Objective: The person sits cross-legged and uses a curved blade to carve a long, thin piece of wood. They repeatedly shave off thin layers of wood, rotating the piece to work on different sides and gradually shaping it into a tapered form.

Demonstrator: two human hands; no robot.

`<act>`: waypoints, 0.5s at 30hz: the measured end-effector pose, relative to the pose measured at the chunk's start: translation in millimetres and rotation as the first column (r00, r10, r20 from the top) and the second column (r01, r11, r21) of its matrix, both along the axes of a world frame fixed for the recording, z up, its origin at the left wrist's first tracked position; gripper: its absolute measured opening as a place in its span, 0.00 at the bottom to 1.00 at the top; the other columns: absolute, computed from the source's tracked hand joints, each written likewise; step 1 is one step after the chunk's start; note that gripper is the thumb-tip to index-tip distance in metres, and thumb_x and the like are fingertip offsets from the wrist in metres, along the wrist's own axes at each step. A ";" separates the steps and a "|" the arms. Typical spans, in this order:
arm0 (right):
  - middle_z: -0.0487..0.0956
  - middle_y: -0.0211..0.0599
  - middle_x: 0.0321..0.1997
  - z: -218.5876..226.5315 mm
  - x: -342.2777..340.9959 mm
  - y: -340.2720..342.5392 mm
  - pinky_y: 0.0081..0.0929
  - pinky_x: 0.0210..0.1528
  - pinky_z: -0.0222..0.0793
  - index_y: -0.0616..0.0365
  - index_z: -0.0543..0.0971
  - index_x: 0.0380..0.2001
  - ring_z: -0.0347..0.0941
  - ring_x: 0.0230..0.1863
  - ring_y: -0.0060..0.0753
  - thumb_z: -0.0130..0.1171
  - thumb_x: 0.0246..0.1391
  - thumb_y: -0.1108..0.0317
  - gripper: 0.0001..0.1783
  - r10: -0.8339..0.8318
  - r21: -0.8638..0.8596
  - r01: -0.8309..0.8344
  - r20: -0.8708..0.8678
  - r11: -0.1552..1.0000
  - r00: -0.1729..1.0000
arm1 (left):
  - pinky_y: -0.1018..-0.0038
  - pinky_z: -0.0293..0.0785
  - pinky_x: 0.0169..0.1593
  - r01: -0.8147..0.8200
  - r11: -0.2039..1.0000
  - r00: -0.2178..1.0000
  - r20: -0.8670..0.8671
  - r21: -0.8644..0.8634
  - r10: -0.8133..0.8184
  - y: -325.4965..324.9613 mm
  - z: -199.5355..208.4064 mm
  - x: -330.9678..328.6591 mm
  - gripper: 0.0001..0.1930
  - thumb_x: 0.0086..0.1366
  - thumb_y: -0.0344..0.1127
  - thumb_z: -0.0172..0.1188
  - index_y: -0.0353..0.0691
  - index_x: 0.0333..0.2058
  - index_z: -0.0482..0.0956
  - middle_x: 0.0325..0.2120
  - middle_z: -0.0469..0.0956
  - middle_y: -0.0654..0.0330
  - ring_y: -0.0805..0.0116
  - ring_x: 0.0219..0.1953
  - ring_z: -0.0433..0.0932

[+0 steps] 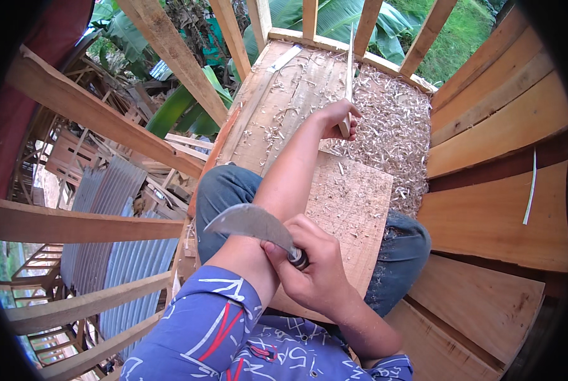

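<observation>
Matt metal blade (252, 223), wooden board (354, 232)

The head camera looks from the person's head, steeply down and forward, in one very wide, round view. The patterned shirt (258, 349) is close, at the lower edge; the right hand (316, 267) is near, the left hand (338, 119) farther, and the green leaves (335, 22) well beyond, at the top.
</observation>
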State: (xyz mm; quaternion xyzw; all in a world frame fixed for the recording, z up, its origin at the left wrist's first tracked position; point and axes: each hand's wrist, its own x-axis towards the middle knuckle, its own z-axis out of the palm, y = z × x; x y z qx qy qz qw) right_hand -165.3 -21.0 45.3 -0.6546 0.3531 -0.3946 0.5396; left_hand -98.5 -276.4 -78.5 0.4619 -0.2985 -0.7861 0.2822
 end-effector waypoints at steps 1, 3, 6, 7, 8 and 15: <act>0.74 0.40 0.25 0.9 1.4 3.1 0.23 0.29 0.64 0.65 0.78 0.28 0.72 0.27 0.30 0.59 0.51 0.76 0.03 -0.012 -0.036 0.011 -0.019 0.999 1.000 | 0.70 0.75 0.30 0.003 1.000 1.000 0.000 -0.005 -0.003 -0.3 1.2 -0.5 0.14 0.61 0.31 0.50 0.34 0.42 0.58 0.26 0.66 0.60 0.70 0.22 0.68; 0.73 0.41 0.24 -1.9 -0.7 10.3 0.25 0.27 0.64 0.64 0.78 0.28 0.72 0.25 0.32 0.60 0.49 0.76 0.03 0.059 -0.007 -0.059 -0.007 0.998 0.998 | 0.70 0.76 0.29 0.034 0.999 0.998 0.062 -0.016 -0.033 3.0 1.1 -2.5 0.15 0.61 0.31 0.51 0.34 0.42 0.58 0.26 0.66 0.60 0.70 0.22 0.69; 0.73 0.41 0.24 1.3 -2.7 8.2 0.29 0.27 0.66 0.63 0.78 0.28 0.73 0.23 0.36 0.60 0.49 0.75 0.03 0.096 -0.039 -0.098 -0.048 0.994 0.994 | 0.70 0.76 0.29 0.038 0.999 0.990 0.134 -0.003 -0.037 9.4 -2.8 1.1 0.13 0.61 0.32 0.51 0.35 0.40 0.60 0.26 0.67 0.59 0.70 0.23 0.70; 0.73 0.42 0.25 2.1 -5.4 5.7 0.30 0.27 0.67 0.63 0.78 0.28 0.73 0.23 0.37 0.61 0.49 0.75 0.03 0.100 -0.057 -0.105 -0.079 0.993 0.992 | 0.70 0.76 0.29 0.043 0.999 0.990 0.133 0.015 -0.044 9.3 -8.0 4.0 0.13 0.61 0.32 0.51 0.34 0.41 0.60 0.26 0.67 0.59 0.70 0.23 0.70; 0.73 0.43 0.26 2.5 -7.9 -1.5 0.31 0.28 0.68 0.63 0.78 0.29 0.74 0.25 0.39 0.61 0.49 0.73 0.04 -0.023 -0.124 -0.011 -0.263 0.992 0.965 | 0.70 0.76 0.30 0.048 0.998 0.990 0.131 0.033 -0.052 9.1 -14.1 6.9 0.13 0.61 0.32 0.51 0.34 0.41 0.60 0.26 0.67 0.59 0.70 0.23 0.70; 0.72 0.46 0.39 13.3 1.2 17.1 0.28 0.37 0.71 0.65 0.78 0.33 0.76 0.35 0.40 0.63 0.45 0.75 0.09 0.213 -0.049 -0.212 0.014 0.976 0.977 | 0.66 0.78 0.29 0.057 0.997 0.988 0.143 0.049 -0.063 0.2 -25.9 8.2 0.17 0.60 0.32 0.54 0.35 0.44 0.60 0.23 0.64 0.61 0.70 0.19 0.67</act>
